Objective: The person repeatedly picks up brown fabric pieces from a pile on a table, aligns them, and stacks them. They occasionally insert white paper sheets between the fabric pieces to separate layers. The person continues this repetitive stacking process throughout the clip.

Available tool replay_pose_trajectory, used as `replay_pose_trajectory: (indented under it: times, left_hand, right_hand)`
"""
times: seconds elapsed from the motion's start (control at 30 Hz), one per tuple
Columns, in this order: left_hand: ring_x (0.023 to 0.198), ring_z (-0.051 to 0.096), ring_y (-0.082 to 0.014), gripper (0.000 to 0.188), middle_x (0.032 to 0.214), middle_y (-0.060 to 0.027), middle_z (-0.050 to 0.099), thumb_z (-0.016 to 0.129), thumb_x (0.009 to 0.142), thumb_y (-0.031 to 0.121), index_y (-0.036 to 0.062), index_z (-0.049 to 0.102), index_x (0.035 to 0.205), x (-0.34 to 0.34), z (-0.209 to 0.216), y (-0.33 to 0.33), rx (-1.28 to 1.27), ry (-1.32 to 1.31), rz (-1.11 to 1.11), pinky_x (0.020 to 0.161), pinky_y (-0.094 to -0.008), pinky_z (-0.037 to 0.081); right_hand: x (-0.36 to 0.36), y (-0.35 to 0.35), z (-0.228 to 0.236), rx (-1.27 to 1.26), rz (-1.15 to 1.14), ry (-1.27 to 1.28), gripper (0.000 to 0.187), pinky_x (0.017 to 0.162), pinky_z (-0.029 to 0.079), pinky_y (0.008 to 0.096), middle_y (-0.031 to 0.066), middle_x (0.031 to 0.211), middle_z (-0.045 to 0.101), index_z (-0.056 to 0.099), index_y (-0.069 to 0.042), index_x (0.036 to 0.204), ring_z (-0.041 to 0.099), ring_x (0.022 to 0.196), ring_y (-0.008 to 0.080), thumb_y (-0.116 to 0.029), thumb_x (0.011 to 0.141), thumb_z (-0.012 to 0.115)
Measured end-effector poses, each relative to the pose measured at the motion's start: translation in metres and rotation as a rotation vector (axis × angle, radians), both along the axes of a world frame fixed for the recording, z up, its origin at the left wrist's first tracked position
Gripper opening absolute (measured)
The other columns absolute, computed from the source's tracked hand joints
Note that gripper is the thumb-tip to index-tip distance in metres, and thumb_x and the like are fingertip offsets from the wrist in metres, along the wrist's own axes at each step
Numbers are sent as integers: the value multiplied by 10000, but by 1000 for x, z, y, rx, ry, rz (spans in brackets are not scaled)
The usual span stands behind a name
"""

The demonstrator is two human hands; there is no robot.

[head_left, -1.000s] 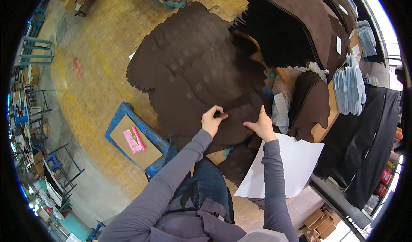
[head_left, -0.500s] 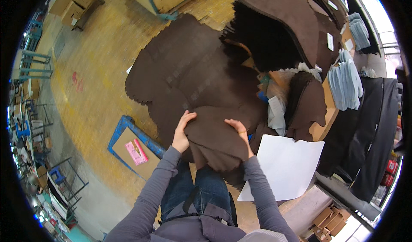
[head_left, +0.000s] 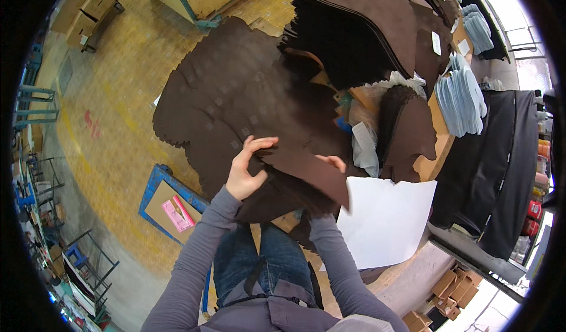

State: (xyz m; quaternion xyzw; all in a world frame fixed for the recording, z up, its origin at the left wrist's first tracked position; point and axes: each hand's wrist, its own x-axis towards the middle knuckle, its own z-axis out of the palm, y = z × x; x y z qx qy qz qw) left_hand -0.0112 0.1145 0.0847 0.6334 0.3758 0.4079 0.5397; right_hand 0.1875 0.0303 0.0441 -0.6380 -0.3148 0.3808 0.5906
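Note:
Between my hands, a few dark brown leather-like cut pieces point(head_left: 306, 170) are raised and bent, the top one tilted down to the right. My right hand point(head_left: 335, 162) grips them from behind; only its fingers show over the far edge, the palm hidden. At their left end is my left hand point(head_left: 242, 173), its thumb and fingers spread apart in a curve, fingertips close to the edge. Whether they touch cannot be made out. Beneath and beyond lies a broad spread of similar brown pieces point(head_left: 218, 78) with scalloped edges.
Thick stacks of brown pieces point(head_left: 377, 14) stand at the far right. Nearer are a smaller stack point(head_left: 415, 123), clear plastic wrapping point(head_left: 365, 149) and a white sheet point(head_left: 386, 220). Grey-blue pieces point(head_left: 463, 99) hang beyond. At left, a blue-framed board point(head_left: 154, 199) carries a pink packet point(head_left: 178, 213).
My left hand has opened and come off the pieces' upper face. The pieces have tilted, their right side dropping, while my right hand has moved behind them. The view has shifted slightly.

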Motion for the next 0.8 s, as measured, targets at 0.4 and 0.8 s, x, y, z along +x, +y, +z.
replay_pose_trajectory:
  times: [0.4, 0.8]
  left_hand:
    - [1209, 482, -234, 476, 1273, -139, 527, 566, 842, -10, 38, 446, 1300, -96, -26, -18, -442, -153, 826, 1049, -350, 353]
    - [1119, 526, -246, 567, 1213, -179, 531, 693, 799, 133, 25, 431, 1290, -122, -142, -109, -799, 616, 676, 931, -323, 435]
  right_hand:
    - [231, 32, 52, -41, -782, -271, 513, 942, 406, 348, 170, 1214, 529, 498, 98, 1149, 531, 975, 228, -261, 847, 703]
    - [69, 125, 0, 19, 186, -852, 415, 979, 396, 378, 152, 1188, 575, 557, -4, 1178, 547, 1094, 310, -153, 813, 688]
